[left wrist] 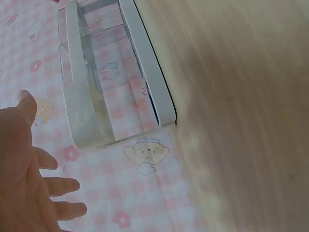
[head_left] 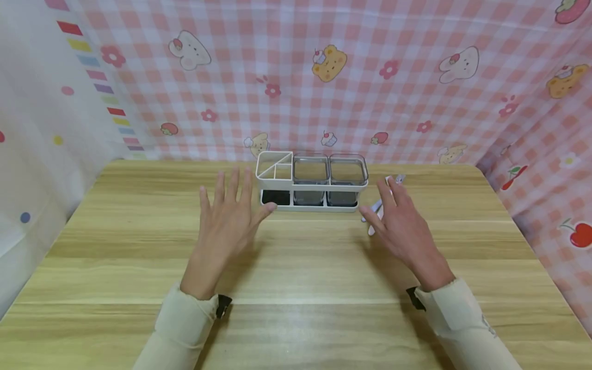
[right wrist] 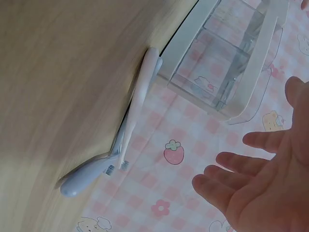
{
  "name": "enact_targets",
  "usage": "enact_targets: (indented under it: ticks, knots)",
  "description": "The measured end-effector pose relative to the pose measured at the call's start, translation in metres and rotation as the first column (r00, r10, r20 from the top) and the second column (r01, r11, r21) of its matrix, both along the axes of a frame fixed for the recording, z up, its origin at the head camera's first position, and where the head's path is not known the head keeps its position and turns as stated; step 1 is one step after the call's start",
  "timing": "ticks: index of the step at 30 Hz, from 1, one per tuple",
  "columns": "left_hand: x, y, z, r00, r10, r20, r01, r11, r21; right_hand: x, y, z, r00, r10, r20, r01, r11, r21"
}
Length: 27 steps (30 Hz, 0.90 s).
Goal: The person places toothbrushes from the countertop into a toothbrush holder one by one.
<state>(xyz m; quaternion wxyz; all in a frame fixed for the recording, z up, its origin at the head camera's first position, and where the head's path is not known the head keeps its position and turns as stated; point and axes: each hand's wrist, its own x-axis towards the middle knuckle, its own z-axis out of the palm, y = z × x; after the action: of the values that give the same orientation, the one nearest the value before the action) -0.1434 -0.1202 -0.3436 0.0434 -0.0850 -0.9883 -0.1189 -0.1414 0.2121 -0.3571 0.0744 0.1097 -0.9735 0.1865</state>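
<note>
A white toothbrush holder (head_left: 319,188) stands at the back middle of the table, with a divided compartment on its left and two clear cups (head_left: 311,195) set in it. My left hand (head_left: 224,221) hovers at its left side, fingers spread and straight, nothing in it. At the other end my right hand (head_left: 407,231) is held with fingers extended, also without a thing. Under and beside those fingers lie toothbrushes, partly hidden in the head view. The right wrist view shows a pale pink handle (right wrist: 139,94) crossing a bluish one (right wrist: 84,178) close to the holder's end.
A wooden table (head_left: 296,318) spreads in front of and around the hands. Behind it hangs a pink checked cloth (head_left: 296,103) with cartoon prints, which continues along the right side. A white dotted cloth (head_left: 41,154) borders the left side.
</note>
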Motion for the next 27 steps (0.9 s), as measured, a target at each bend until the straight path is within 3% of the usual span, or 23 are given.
enact_targets:
  ticks: [4,9,15,18,23,27]
  knots:
    - [-0.005,0.002,0.002,1.0,0.007,-0.019,-0.007,1.0,0.014,-0.001,0.0,0.002,0.999,-0.033,-0.02,0.032,0.999,-0.041]
    - [-0.012,0.004,0.002,0.996,0.005,-0.093,0.001,0.998,0.067,-0.004,0.001,0.003,0.995,-0.065,-0.073,0.058,0.995,-0.086]
    - [-0.019,0.008,0.001,0.964,-0.009,-0.266,0.053,0.985,0.161,-0.007,0.004,0.004,0.993,-0.084,-0.082,0.078,0.995,-0.067]
    - [-0.023,0.01,0.001,0.955,0.011,-0.298,0.069,0.964,0.258,-0.011,0.007,0.004,0.992,-0.101,-0.071,0.096,0.993,-0.064]
    - [-0.028,0.012,0.0,0.972,0.073,-0.222,0.024,0.913,0.406,-0.018,0.013,0.002,0.992,-0.121,-0.034,0.117,0.988,-0.097]
    - [-0.033,0.013,-0.004,0.974,0.09,-0.208,0.024,0.872,0.489,-0.026,0.019,0.001,0.991,-0.128,0.045,0.132,0.985,-0.114]
